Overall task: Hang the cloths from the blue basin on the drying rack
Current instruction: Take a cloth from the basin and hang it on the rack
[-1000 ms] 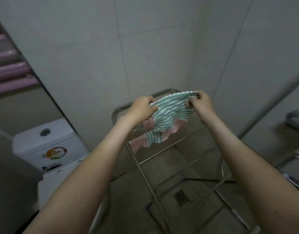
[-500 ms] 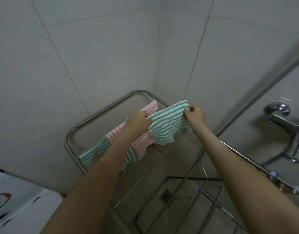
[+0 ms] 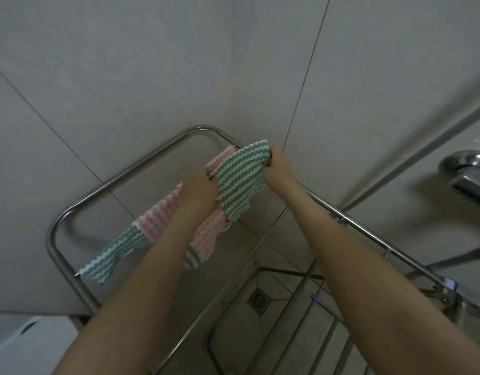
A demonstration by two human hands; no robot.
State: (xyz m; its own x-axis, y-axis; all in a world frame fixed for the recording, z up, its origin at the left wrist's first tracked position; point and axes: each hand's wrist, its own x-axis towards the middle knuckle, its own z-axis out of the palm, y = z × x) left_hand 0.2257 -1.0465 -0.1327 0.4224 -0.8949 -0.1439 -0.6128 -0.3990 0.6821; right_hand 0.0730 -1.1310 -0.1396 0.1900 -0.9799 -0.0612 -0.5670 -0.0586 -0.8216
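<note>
- Grey tiled walls [image 3: 125, 77] meet in a corner behind everything; the blue basin is not in view.
- The drying rack [image 3: 130, 169] stands in that corner, its steel frame bending round at the far end. One thin rod [image 3: 77, 274] crosses it from near left to far right.
- A pink cloth [image 3: 160, 212] and, left of it, a second green cloth [image 3: 111, 253] are already draped over that rod, side by side.
- The green striped cloth [image 3: 240, 180] being hung is at the far right end of the same rod, overlapping the pink one's end. Its top edge is pulled taut between the two hands, so its long axis runs along the rod, and the rest hangs down toward the person. Whether the edge already sits on the rod I cannot tell.
- The left hand [image 3: 198, 189] holds the near corner, above the pink cloth.
- The right hand [image 3: 278, 165] holds the far corner, near the rack's side rail, and is the one nearer the free end of the rod.
- The fingers [image 3: 270, 158] of each hand are curled tight, pinching the cloth's edge.
- I judge the coming move turns on carrying the edge over the rod and away, then letting go, with little bare rod left rightward.
- A tap [image 3: 466, 171] juts from the right wall; a floor drain [image 3: 258, 300] shows below.
</note>
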